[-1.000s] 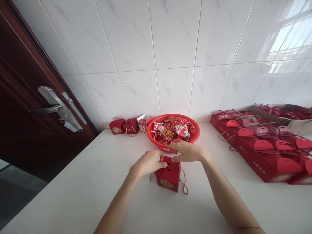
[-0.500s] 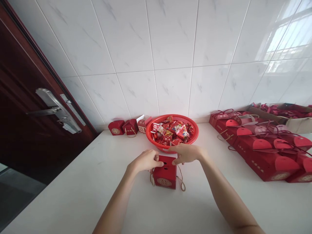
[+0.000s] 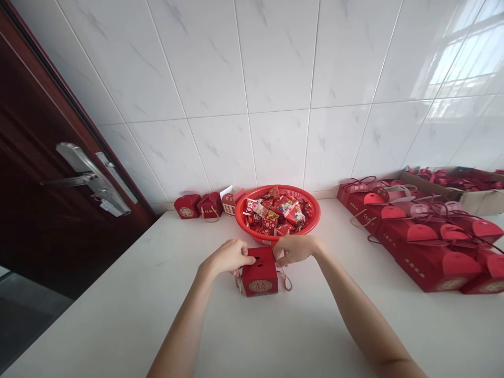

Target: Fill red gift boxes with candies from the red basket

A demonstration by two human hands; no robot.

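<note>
A small red box (image 3: 260, 278) with a gold emblem on its front and dark holes in its top stands on the white table (image 3: 137, 315). My left hand (image 3: 231, 256) grips its left top edge, thumb on top near the holes. At the box's right top edge is my right hand (image 3: 290, 250), its fingers bent together; what they pinch is too small to make out. Rope loops (image 3: 285, 279) hang at both sides of the box. Just behind it, a red plastic basket (image 3: 252, 237) holds wrapped sweets (image 3: 275, 212).
Three small red boxes (image 3: 187, 206) stand by the tiled wall, left of the basket. Many red boxes (image 3: 433, 262) with cords cover the right side, in front of an open cardboard box (image 3: 480, 202). A dark door (image 3: 35, 131) is at the left.
The red box has shifted slightly left and back, and my left hand has moved with it. My right hand has moved left, its fingers now more curled at the box's edge.
</note>
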